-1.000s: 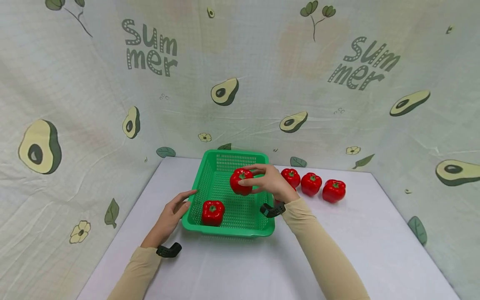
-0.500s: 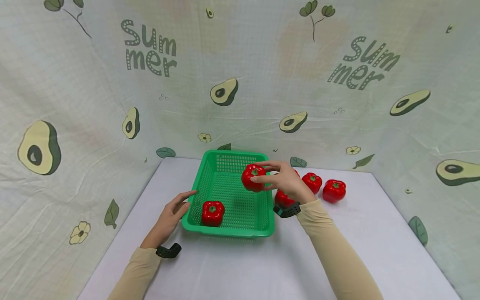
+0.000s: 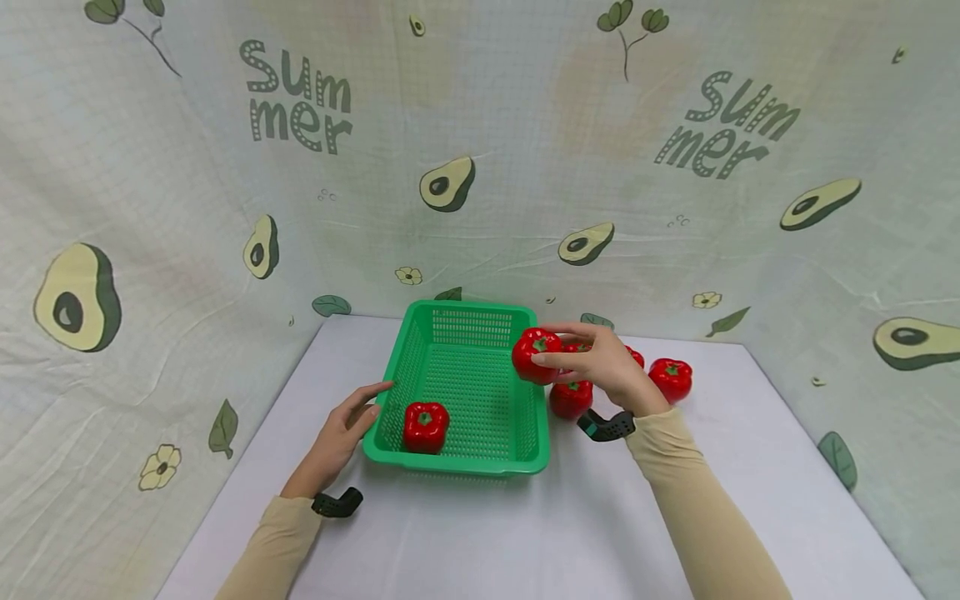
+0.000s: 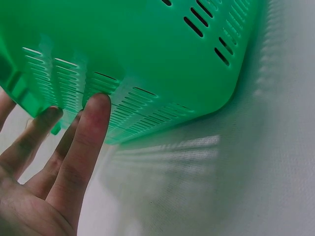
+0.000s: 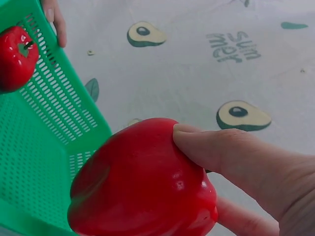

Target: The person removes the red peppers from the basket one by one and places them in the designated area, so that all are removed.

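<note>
In the head view a green plastic basket (image 3: 465,461) stands mid-table with one red bell pepper (image 3: 426,427) in its near left corner. My right hand (image 3: 600,358) pinches another red bell pepper (image 3: 537,356) between thumb and fingers, over the basket's right rim. The right wrist view shows this held pepper (image 5: 142,182) large, the thumb against its side. At the basket's left side is my left hand (image 3: 345,429), fingers extended along the rim. Its fingertips meet the slotted wall in the left wrist view, where the basket (image 4: 147,59) fills the top.
Right of the basket, a red bell pepper (image 3: 572,400) sits close to its wall. Others are partly hidden behind the right hand, and one pepper (image 3: 671,380) lies farthest right. A patterned cloth (image 3: 510,167) hangs behind the white table (image 3: 450,533).
My right hand has carried the held pepper rightward, from above the basket's middle to its right rim. The left hand and the basket have stayed in place.
</note>
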Demonstrator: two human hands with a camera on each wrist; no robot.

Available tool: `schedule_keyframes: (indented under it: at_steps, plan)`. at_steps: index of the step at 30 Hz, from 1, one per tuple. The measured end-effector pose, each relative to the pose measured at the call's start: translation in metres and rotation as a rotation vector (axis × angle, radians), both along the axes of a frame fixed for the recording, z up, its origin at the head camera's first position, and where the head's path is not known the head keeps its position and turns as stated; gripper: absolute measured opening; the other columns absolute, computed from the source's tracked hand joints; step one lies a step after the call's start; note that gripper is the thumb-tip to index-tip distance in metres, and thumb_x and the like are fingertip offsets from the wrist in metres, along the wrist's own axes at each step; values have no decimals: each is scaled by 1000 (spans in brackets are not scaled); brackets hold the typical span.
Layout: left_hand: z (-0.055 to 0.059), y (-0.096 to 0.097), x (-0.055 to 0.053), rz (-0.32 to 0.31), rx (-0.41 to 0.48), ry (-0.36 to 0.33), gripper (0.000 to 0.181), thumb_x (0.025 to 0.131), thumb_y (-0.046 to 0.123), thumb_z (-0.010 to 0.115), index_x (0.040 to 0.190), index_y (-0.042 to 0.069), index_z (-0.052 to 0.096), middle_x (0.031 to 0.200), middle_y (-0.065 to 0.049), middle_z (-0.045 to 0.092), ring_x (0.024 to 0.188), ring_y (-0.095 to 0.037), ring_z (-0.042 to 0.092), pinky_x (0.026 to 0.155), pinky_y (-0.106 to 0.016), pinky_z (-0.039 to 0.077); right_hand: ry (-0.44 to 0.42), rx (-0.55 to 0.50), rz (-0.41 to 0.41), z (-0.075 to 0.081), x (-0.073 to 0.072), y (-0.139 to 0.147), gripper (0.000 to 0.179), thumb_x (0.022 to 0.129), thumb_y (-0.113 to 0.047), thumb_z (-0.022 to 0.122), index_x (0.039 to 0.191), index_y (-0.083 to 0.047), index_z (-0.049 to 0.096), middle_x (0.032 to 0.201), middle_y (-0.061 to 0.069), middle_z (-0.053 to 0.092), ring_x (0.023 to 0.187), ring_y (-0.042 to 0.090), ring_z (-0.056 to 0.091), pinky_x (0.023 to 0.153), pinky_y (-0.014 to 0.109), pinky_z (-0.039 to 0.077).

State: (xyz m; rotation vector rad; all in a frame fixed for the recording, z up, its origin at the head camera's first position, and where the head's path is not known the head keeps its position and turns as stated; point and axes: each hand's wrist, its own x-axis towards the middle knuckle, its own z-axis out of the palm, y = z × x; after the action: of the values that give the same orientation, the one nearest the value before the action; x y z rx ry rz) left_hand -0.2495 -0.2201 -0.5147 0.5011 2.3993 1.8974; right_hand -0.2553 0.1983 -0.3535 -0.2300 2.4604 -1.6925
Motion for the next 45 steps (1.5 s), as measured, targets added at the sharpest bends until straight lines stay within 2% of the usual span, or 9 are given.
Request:
schedule_keyframes:
  at_steps: [3, 9, 14, 19, 27, 35, 45]
  plan:
    - [1, 0, 1, -5, 4, 1, 44, 104, 37, 52, 147, 29, 46, 152, 1, 42, 126, -25, 54, 95, -31, 49, 0, 5, -18, 0, 2, 5, 65, 79, -39, 85, 136, -20, 60, 129, 11, 55, 106, 35, 62, 83, 49, 57]
    - [-1, -1, -1, -27, -8, 25, 44, 106, 34, 50, 149, 26, 45, 154, -3, 40, 127, -27, 53, 96, -30, 48, -3, -15, -47, 0, 8, 22, 67, 80, -36, 85, 138, -15, 59, 132, 14, 52, 114, 37, 57, 85, 49, 55]
    - [-1, -1, -1, -15, 6, 17, 43, 105, 34, 51, 147, 28, 46, 152, 1, 42, 125, -25, 54, 96, -29, 48, 8, 18, -76, 3, 14, 37, 69, 82, -37, 83, 141, -16, 56, 133, 15, 52, 110, 37, 58, 84, 45, 57]
    - [-1, -1, 0, -5, -1, 17, 42, 105, 34, 51, 147, 28, 47, 152, 2, 42, 126, -25, 53, 97, -26, 46, 7, 50, -117, 2, 21, 51, 70, 82, -41, 82, 142, -17, 55, 136, 15, 50, 115, 37, 54, 82, 41, 57]
    - [1, 0, 1, -20, 9, 27, 43, 106, 31, 51, 147, 26, 46, 152, -1, 42, 126, -27, 53, 96, -24, 46, 14, 67, -175, -13, 29, 73, 76, 81, -43, 82, 144, -13, 51, 138, 19, 47, 120, 41, 49, 80, 42, 58]
    - [-1, 0, 1, -16, 12, 28, 43, 106, 30, 51, 148, 24, 46, 152, -2, 42, 125, -28, 53, 95, -24, 47, -11, 73, -224, -24, 34, 87, 82, 80, -47, 81, 146, -12, 49, 140, 22, 45, 118, 44, 53, 77, 39, 59]
    - [-1, 0, -1, -6, -7, 20, 42, 105, 33, 51, 147, 28, 47, 152, 1, 42, 125, -26, 54, 97, -29, 47, -32, 53, -295, -52, 36, 101, 87, 79, -48, 82, 148, -9, 46, 143, 25, 41, 129, 47, 41, 75, 41, 59]
